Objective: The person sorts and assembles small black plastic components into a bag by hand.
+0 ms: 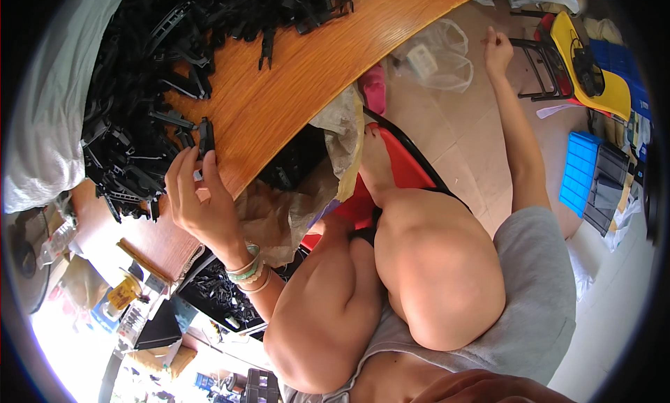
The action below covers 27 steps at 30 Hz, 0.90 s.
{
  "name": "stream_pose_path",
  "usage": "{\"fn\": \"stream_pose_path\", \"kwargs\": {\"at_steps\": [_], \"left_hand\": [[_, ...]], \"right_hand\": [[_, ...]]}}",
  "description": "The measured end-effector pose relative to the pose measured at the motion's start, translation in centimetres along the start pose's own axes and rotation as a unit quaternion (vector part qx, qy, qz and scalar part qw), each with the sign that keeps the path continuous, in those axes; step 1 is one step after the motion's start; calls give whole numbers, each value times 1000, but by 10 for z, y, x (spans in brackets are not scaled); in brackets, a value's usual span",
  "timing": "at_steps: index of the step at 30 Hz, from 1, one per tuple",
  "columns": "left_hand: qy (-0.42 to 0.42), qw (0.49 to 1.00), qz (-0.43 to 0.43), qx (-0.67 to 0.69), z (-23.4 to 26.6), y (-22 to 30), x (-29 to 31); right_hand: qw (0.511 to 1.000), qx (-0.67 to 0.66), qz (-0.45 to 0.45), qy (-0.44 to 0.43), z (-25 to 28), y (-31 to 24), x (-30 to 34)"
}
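Note:
My left hand is at the edge of the wooden table, its fingers closed on a small black plastic part held upright. A big heap of similar black plastic parts covers the table beside and beyond it. My right hand is stretched far out to the right over the floor, fingers pinched together, close to a clear plastic bag; I cannot tell whether it holds anything. My bent knee fills the middle of the view.
A red stool stands under my foot. A crate of black parts sits below the table on the left. A yellow chair, blue crates and a black metal frame stand on the tiled floor to the right.

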<state>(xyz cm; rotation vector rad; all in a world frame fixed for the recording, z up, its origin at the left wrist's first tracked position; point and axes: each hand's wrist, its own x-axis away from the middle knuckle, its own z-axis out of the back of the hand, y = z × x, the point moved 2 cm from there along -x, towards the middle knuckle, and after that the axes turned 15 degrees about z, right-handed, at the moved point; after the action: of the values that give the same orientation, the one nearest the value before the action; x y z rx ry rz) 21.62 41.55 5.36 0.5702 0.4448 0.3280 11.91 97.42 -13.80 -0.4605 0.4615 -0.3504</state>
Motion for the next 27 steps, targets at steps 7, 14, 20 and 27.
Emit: {"fn": "stream_pose_path", "kwargs": {"at_steps": [7, 14, 20, 27], "left_hand": [[-30, 999, -25, -22, -16, -6, 10], [-13, 994, -96, -54, 13, 9, 13], [-162, 945, -230, -168, 22, 25, 5], [-231, 909, -291, -187, 23, 41, -3]], "right_hand": [[983, -159, 43, 76, 16, -43, 9], [987, 13, 27, -157, -42, 105, 84], [929, 147, 182, -286, -67, 239, 139], [953, -92, -183, -224, -136, 261, 155]]}}
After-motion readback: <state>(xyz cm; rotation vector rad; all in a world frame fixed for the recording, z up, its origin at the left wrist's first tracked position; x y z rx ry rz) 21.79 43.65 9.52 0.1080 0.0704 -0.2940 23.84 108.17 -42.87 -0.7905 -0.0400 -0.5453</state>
